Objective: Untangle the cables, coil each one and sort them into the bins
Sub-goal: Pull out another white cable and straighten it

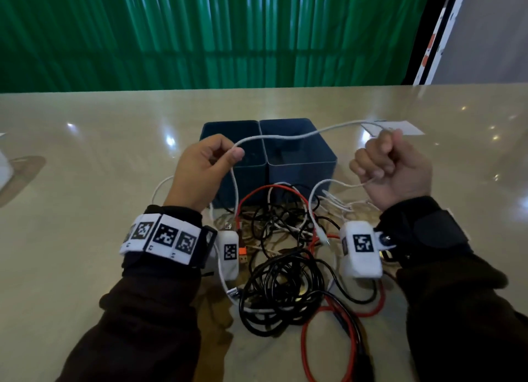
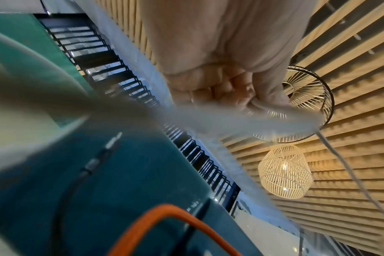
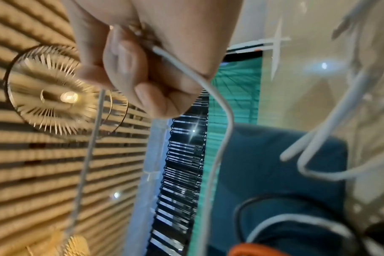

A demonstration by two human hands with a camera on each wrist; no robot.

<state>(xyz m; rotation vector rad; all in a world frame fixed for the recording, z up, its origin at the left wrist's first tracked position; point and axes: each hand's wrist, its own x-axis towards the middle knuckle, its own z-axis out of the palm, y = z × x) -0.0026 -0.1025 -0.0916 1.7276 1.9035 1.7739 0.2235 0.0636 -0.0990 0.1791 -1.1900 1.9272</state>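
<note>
White cable strung in air above the two blue bins. Left hand pinches one stretch, right hand fists another; hands apart. Tangled pile on table, nearer than the bins.

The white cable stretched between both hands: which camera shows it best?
The head view: the white cable arcs over the blue bins from the left hand to the right hand. The right wrist view shows a short stretch leaving the fist; the left wrist view, only a blur.
</note>
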